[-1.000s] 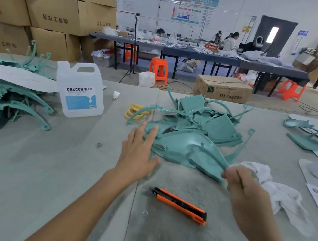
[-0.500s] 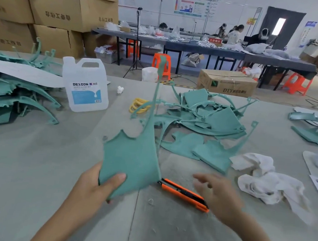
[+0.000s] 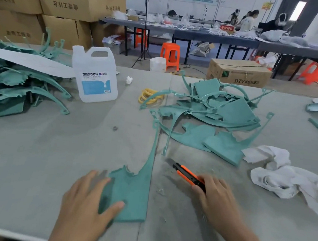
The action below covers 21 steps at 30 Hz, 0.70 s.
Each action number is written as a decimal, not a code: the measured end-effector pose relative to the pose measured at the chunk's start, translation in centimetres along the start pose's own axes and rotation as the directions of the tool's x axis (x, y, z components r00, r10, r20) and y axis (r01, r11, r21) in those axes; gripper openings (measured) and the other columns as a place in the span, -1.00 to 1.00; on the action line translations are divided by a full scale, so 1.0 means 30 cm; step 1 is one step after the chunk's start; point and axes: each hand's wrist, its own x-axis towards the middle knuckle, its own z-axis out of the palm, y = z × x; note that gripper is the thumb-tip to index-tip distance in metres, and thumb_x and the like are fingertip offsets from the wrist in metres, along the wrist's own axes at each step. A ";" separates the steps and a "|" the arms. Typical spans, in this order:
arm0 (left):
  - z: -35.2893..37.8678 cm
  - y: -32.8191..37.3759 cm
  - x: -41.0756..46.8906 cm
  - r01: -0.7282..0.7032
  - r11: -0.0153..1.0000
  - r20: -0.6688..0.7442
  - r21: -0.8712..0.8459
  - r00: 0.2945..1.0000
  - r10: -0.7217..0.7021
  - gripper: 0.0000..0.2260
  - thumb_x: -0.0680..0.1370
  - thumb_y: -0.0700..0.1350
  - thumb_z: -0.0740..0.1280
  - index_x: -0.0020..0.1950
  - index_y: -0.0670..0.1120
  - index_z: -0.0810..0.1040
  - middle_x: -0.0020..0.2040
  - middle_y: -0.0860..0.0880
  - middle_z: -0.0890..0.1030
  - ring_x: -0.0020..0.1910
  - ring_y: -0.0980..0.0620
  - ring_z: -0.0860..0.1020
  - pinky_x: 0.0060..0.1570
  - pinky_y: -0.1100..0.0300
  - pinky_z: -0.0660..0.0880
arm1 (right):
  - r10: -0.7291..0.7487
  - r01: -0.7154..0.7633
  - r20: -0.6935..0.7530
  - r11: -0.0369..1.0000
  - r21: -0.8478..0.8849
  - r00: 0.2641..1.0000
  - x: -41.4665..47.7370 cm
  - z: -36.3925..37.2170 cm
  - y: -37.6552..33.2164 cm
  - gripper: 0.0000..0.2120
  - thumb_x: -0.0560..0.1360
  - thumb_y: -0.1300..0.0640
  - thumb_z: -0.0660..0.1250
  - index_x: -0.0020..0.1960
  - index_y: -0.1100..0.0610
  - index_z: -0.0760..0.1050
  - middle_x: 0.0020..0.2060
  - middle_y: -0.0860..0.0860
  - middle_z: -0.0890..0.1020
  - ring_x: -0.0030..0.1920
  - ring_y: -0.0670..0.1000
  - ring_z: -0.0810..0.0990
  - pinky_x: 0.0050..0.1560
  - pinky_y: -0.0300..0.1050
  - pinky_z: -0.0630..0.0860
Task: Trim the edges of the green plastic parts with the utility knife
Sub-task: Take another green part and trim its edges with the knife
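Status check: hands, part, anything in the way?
Left hand holds green part down on table. Right hand grips knife, blade out. Nothing between knife and part.

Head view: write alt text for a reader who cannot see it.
A person's left hand holds a green plastic part at a grey table while the right hand grips an orange utility knife. More green parts lie piled behind, near a white jug.

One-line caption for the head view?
Left hand holds a green plastic part while right hand grips the orange utility knife.
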 end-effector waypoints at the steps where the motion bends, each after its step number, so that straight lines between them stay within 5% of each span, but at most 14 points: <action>1: 0.008 0.017 -0.007 -0.057 0.998 0.094 -0.006 0.994 0.058 -0.04 0.23 0.64 0.20 0.56 0.36 0.03 0.63 0.16 -0.11 0.60 0.13 -0.13 0.52 0.09 -0.03 | 0.016 -0.015 -0.014 0.998 0.053 1.000 -0.019 -0.004 -0.002 -0.67 0.67 -0.17 0.14 0.35 -0.06 0.41 0.19 -0.11 0.58 0.25 0.02 0.47 0.19 -0.13 0.34; 4: 0.072 0.053 -0.022 -0.089 0.996 0.244 0.011 0.966 0.083 0.12 0.12 0.72 0.05 0.47 0.35 -0.45 0.52 0.18 -0.49 0.52 0.16 -0.43 0.53 0.08 -0.21 | 0.039 -0.036 -0.007 0.970 0.242 0.999 -0.088 -0.010 -0.014 -0.75 0.64 -0.12 0.25 0.29 -0.12 0.40 0.12 -0.15 0.57 0.16 -0.01 0.54 0.04 -0.10 0.37; 6: 0.077 0.082 -0.027 -0.051 0.998 0.188 0.028 0.981 0.045 0.15 0.14 0.71 0.01 0.60 0.23 -0.27 0.63 0.10 -0.27 0.62 0.04 -0.19 0.55 0.08 -0.12 | 0.033 -0.029 -0.004 0.933 0.359 0.999 -0.131 -0.015 -0.024 -0.74 0.62 -0.08 0.31 0.29 -0.19 0.39 0.14 -0.23 0.52 0.10 -0.11 0.55 0.05 -0.12 0.41; 8: 0.054 0.115 -0.032 -0.064 0.997 0.104 0.051 0.993 0.058 0.07 0.21 0.64 0.10 0.60 0.07 0.19 0.61 -0.02 0.18 0.56 -0.07 0.22 0.51 0.02 0.15 | 0.025 -0.020 -0.007 0.911 0.412 1.000 -0.160 -0.018 -0.030 -0.72 0.60 -0.04 0.35 0.25 -0.28 0.39 0.10 -0.27 0.51 0.04 -0.21 0.53 0.05 -0.15 0.43; 11: 0.058 0.087 -0.028 -0.160 0.987 -0.155 -0.006 0.975 0.157 -0.37 0.34 0.27 0.35 0.25 -0.11 0.65 0.23 -0.13 0.65 0.14 -0.19 0.66 0.12 -0.01 0.57 | 0.014 -0.012 0.000 0.878 0.478 1.000 -0.181 -0.028 -0.042 -0.76 0.57 -0.05 0.39 0.13 -0.33 0.41 -0.05 -0.26 0.58 -0.02 -0.23 0.56 -0.06 -0.26 0.44; 15: 0.034 0.052 -0.002 -0.082 0.983 -0.183 -0.167 0.982 0.051 -0.58 0.50 -0.15 0.47 0.35 0.08 0.58 0.21 0.04 0.67 0.07 -0.10 0.65 -0.04 0.11 0.53 | -0.077 0.039 0.037 0.797 0.603 0.996 -0.176 -0.046 -0.101 -0.72 0.59 -0.06 0.37 0.14 -0.39 0.37 -0.19 -0.15 0.64 -0.24 -0.07 0.63 -0.18 -0.16 0.52; 21: 0.075 0.092 0.014 -0.059 0.924 -0.208 -0.377 0.978 -0.022 -0.67 0.59 0.05 0.32 0.36 0.25 0.54 0.13 0.40 0.53 0.01 0.28 0.52 -0.03 0.55 0.35 | -0.177 0.059 0.095 0.705 0.707 0.980 -0.166 -0.045 -0.208 -0.68 0.48 -0.40 0.16 0.22 -0.46 0.41 -0.15 -0.07 0.68 -0.31 -0.05 0.62 -0.22 0.11 0.62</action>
